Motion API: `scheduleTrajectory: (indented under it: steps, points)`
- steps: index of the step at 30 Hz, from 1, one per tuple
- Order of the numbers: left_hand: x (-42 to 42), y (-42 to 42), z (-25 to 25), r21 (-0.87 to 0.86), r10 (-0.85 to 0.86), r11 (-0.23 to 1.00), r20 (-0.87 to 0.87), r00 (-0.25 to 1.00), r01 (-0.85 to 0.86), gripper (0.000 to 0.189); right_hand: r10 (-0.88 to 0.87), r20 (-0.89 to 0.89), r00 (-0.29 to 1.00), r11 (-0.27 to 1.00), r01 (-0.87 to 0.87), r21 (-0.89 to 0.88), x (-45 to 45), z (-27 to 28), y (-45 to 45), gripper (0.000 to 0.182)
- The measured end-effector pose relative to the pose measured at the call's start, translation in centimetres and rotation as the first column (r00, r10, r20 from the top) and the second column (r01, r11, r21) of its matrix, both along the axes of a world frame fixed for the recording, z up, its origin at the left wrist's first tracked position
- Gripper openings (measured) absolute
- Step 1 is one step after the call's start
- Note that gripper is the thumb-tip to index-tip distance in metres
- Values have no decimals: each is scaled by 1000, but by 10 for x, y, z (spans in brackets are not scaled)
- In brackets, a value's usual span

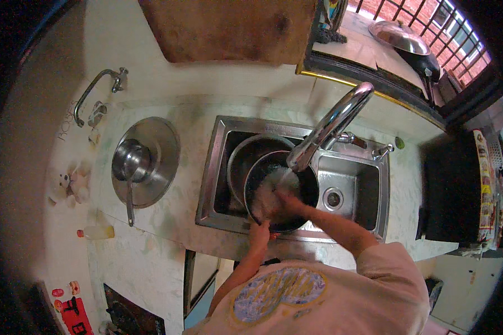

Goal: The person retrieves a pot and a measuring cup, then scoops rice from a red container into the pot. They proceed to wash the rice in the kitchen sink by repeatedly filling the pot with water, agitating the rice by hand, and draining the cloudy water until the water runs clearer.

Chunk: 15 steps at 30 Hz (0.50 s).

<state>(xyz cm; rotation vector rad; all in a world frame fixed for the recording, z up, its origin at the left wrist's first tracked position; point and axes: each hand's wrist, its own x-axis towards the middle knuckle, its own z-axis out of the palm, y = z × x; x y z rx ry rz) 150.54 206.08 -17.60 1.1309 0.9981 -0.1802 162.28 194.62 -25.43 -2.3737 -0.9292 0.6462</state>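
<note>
A dark round pot (309,190) rests over the double-bowl steel sink (207,201), under the arched chrome faucet (335,121). A pale stream seems to run from the spout into it. Whitish, cloudy contents blur the pot's middle. My left hand (260,235) grips the near rim, fingers curled over the edge. Inside the pot is my right hand (290,204), reaching into the contents; its fingers are blurred, and whether they hold anything is hidden. A larger metal basin (237,165) sits in the left bowl, partly covered by the pot.
Left on the counter, a wide steel bowl (165,176) holds a small handled pan (128,167). A bottle (99,232) lies beyond it. A wall tap (94,86) juts out at left. The right bowl's drain (333,198) shows. A lidded wok (423,63) stands by the barred window.
</note>
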Motion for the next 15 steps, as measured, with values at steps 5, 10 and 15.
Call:
scheduleTrajectory:
  steps: [5, 10, 15]
  points:
    - [-4, 1, -11, 21, 23, 1000, -19, 1000, -22, 37, 42, -84, 996, 998, -45, -34, -31, -7, 55, 48]
    - [-7, 2, 1, 0, 66, 998, -57, 996, -67, 36, 33, -12, 999, 998, -34, -57, -10, -11, 77, 46]
    - [-9, 5, 23, -14, 34, 999, -99, 995, -36, 35, -57, 110, 992, 989, 71, -131, 42, 4, 57, 45]
